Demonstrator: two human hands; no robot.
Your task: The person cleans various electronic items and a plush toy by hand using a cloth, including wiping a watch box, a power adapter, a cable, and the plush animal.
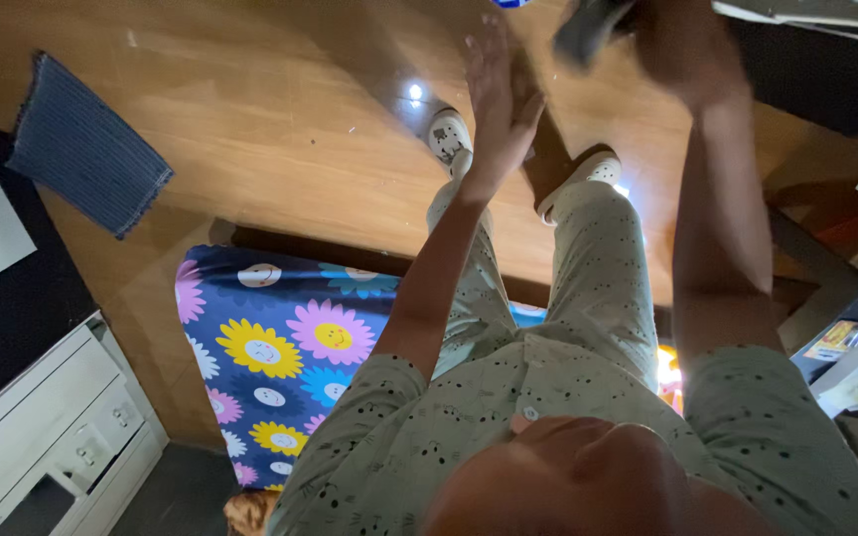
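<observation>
I look down my own body, which is in light green patterned clothing, to my feet in white clogs (449, 134) on a wooden floor (280, 119). My left hand (499, 89) is stretched out in front of me, flat, with fingers apart and nothing in it. My right hand (685, 48) is raised beside it and blurred by motion. It appears closed on a dark grey object (588, 25) that sticks out toward the left hand; the object's kind is unclear.
A blue striped mat (86, 144) lies on the floor at far left. A flower-patterned cover (270, 347) lies under me. White drawers (42, 437) stand at lower left. Dark furniture (816, 89) and a box with papers (851, 362) are at right.
</observation>
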